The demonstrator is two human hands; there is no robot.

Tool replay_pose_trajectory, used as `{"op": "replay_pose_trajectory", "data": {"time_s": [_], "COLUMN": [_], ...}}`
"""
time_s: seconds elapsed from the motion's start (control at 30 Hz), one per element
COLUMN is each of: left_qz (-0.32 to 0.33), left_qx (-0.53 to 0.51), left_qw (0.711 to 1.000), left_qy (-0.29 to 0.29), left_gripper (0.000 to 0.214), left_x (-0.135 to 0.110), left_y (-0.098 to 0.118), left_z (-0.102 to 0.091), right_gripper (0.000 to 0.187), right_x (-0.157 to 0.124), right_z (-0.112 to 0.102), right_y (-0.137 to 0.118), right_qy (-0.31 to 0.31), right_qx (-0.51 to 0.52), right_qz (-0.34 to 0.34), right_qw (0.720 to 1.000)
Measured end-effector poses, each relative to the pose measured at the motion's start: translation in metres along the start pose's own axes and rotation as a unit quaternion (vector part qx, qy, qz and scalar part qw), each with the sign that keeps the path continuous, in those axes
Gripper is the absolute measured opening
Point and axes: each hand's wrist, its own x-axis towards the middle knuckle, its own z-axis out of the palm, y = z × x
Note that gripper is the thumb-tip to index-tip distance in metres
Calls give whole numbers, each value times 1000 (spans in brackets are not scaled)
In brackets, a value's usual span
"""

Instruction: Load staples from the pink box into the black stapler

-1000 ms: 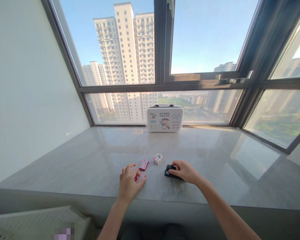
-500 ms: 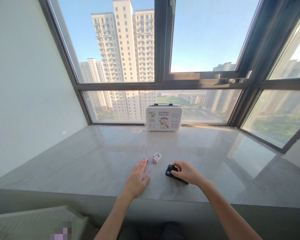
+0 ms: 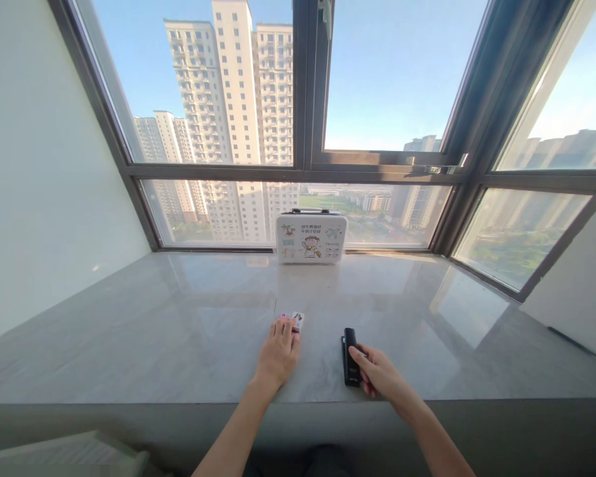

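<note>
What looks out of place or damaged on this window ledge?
Nothing stands out. The white case stands upright at the window, the black stapler lies flat by the right hand, the left hand touches small boxes. No spills, no damage.

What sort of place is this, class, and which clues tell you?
Probably a bay-window ledge in a high-rise flat: a wide polished stone sill, dark-framed windows, and tower blocks outside, seen from high up.

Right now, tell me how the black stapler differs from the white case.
The black stapler is plain and dark; the white case carries cartoon prints. The stapler lies flat near the front, touched by the right hand; the case stands upright at the window, untouched. Both rest on the sill.
</note>
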Motion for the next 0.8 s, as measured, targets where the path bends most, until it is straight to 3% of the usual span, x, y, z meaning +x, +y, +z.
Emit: {"op": "replay_pose_trajectory", "data": {"time_s": [0.1,0.23,0.43,0.57,0.8], "left_qz": [-12,-22,-27,-10,-12], "left_qx": [2,10,65,78,84], "left_qw": [1000,999,997,995,995], "left_qy": [12,25,39,54,47], "left_gripper": [32,32,27,25,24], "left_x": [-17,-38,-49,-49,-46], "left_y": [9,7,-49,-77,-83], "left_z": [-2,-13,-44,-57,-58], "right_gripper": [68,64,50,39,34], "right_x": [8,30,60,70,70], "right_z": [32,92,172,193,195], "right_y": [-8,-26,-42,-46,-48], "right_qy": [-14,-76,-139,-152,-147], "right_qx": [45,51,52,37,38], "right_qz": [-27,-48,-101,-119,-127], "right_qw": [999,995,984,981,980]}}
